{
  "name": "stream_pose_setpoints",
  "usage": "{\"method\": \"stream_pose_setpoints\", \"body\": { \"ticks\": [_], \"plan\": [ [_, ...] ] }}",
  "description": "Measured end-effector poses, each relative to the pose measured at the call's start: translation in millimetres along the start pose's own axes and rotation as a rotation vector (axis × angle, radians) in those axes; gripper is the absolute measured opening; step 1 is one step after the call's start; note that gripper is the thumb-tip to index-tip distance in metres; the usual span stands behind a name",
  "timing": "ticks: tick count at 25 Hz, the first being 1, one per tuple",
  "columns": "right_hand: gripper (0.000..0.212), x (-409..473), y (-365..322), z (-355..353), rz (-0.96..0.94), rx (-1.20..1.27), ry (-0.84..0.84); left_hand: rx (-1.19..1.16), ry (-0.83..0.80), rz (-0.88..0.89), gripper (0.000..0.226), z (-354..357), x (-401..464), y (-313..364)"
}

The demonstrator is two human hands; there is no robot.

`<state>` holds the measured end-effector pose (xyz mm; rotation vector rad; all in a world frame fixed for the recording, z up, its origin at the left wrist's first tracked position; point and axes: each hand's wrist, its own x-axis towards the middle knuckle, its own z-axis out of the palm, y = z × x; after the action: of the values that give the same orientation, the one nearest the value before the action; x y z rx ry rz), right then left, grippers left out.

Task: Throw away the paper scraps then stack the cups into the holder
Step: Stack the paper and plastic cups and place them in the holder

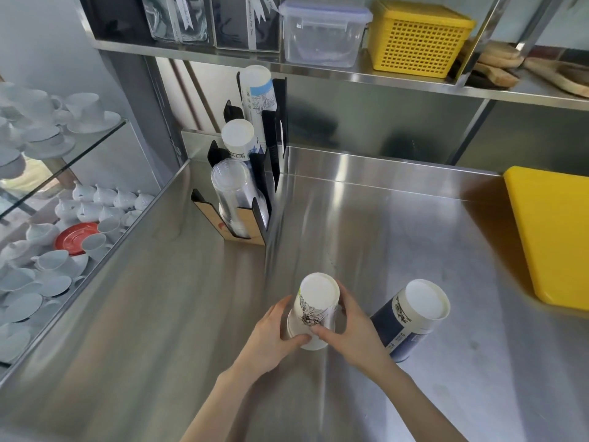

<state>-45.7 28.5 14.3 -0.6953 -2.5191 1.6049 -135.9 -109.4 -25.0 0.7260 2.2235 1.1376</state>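
Observation:
An upside-down white paper cup (317, 301) with a black drawing stands low in the middle of the steel counter. My left hand (274, 333) wraps its left side and my right hand (353, 330) its right side, thumbs meeting at the rim. A dark blue and white cup stack (411, 317) stands upside down just right of my right hand. The black cup holder (271, 173) stands at the back left corner, with a clear plastic cup stack (231, 189) in front, a white paper stack (240, 138) behind it and a taller stack (258, 90) at the back.
A yellow cutting board (551, 231) lies at the counter's right edge. Above, a steel shelf carries a clear lidded box (323, 33) and a yellow basket (417, 39). Left of the counter, glass shelves hold white cups, saucers (76, 237) and teapots.

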Motion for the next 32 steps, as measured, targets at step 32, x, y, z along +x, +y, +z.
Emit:
{"method": "stream_pose_setpoints", "body": {
  "ticks": [32],
  "plan": [
    [0.066, 26.8, -119.9, -62.3, -0.32, -0.019, 0.2, -0.122, 0.286, 0.267, 0.053, -77.5, 26.8, 90.5]
  ]
}}
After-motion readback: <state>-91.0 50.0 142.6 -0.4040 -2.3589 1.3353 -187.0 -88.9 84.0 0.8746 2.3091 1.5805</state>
